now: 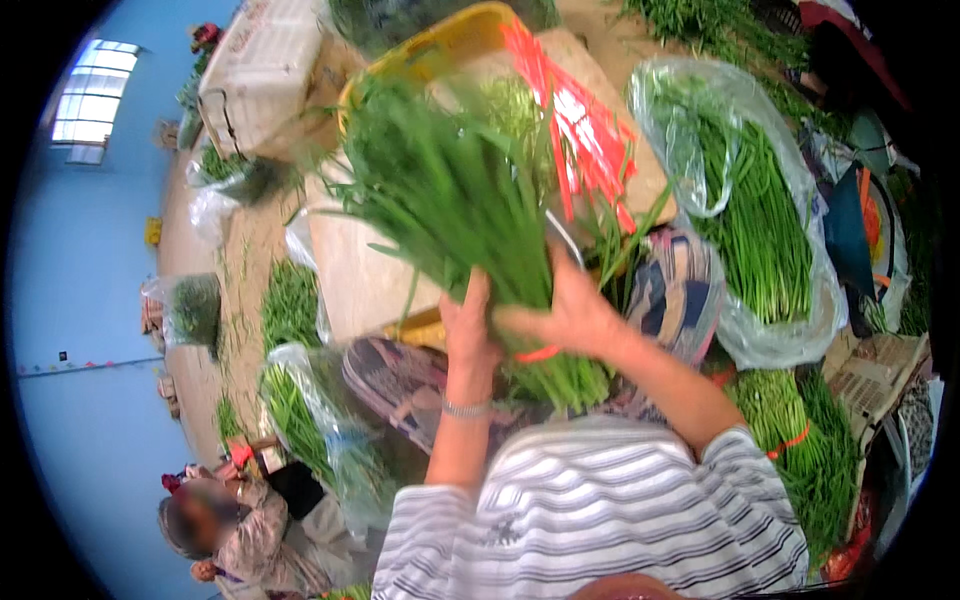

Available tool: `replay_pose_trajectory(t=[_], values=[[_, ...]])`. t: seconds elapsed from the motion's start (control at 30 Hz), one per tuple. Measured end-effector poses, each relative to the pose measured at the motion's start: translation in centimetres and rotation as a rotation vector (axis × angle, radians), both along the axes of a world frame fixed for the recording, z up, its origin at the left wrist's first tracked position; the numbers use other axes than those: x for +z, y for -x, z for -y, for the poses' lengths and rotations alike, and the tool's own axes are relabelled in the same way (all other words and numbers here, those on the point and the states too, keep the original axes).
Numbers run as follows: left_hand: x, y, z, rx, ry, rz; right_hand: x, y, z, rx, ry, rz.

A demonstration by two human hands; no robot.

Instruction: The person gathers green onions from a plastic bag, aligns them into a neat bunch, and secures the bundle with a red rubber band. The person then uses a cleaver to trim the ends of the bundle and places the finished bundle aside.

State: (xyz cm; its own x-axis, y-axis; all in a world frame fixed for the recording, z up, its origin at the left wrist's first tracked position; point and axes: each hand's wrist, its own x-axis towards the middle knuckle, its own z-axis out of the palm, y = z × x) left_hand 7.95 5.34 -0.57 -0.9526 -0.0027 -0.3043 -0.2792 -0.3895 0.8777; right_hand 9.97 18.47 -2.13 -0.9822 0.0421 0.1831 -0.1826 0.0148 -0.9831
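A large bunch of long green leafy stalks (450, 202), looking like garlic chives, is held over my lap, its leafy end blurred. An orange-red band (537, 353) goes round it near the pale stem ends. My left hand (471, 315) holds the bunch from the left, thumb up along the stalks. At its right side is my right hand (566, 307), fingers spread against the stalks; part of them is hidden. Beyond the bunch, a pile of orange-red strips (577, 112) lies on a board (651, 176) over a yellow crate (480, 16).
To the right lie a clear plastic bag of green stalks (772, 225) and a banded bunch (787, 420). Bagged greens (300, 405) stand at the left. A co-worker (255, 532) sits at the lower left. A white box (259, 67) is at the upper left.
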Motion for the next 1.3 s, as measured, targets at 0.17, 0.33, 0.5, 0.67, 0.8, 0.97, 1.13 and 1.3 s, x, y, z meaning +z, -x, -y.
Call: replay_pose_trajectory(t=[0.17,0.33,0.5,0.67,0.8,0.97,1.13,1.3], values=[[-1.9,-0.9,0.0,-0.071,-0.158,0.049,0.1,1.0,-1.2,0.04,0.611,0.25],[-2.9,-0.7,-0.5,-0.128,-0.047,-0.017,-1.0,0.4,-1.7,-0.004,0.723,0.297],[-1.8,-0.7,-0.1,-0.521,0.3,-0.204,0.3,0.1,0.0,-0.03,0.425,0.078],[-1.9,0.0,-1.1,-0.484,0.243,-0.152,1.4,0.4,-0.7,0.013,0.341,0.047],[-3.3,-0.2,0.0,-0.579,0.103,0.047,0.9,3.1,-1.4,-0.263,0.022,-0.056],[0.6,0.7,-2.1,-0.84,0.006,-0.007,8.4,2.6,-7.0,-0.47,0.339,0.362],[1.6,1.3,-3.7,-0.956,-0.153,0.066,5.2,1.2,-16.7,-0.608,0.584,0.175],[-0.3,1.2,-2.6,-0.956,-0.175,0.093,5.7,-5.3,-17.9,-0.784,0.421,-0.136]])
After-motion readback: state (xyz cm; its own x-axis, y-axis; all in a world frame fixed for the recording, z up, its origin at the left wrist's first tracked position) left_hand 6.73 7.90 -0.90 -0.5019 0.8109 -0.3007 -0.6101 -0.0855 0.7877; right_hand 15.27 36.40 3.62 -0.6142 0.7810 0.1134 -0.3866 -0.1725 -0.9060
